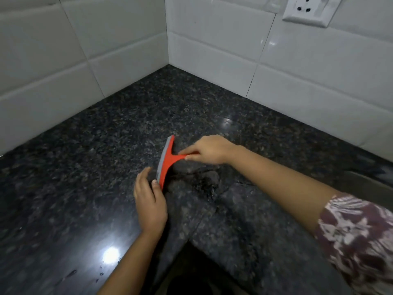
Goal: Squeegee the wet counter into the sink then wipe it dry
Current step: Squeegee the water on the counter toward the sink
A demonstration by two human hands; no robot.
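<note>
A red squeegee [167,161] with a grey rubber blade rests on the dark speckled granite counter [106,145], near the middle of the view. My right hand [210,149] pinches the end of its handle. My left hand [150,199] lies against the blade's near end, thumb touching the red edge, fingers curved along the grey strip. The blade runs roughly front to back and faces left. A few water drops [85,275] sit on the counter at the lower left. A strip of the metal sink [370,184] shows at the right edge, behind my right forearm.
White tiled walls [212,50] meet in a corner behind the counter. A wall socket [308,9] is at the top right. The counter's inner front edge and a dark gap [191,273] lie at the bottom centre. My patterned sleeve [357,237] fills the lower right.
</note>
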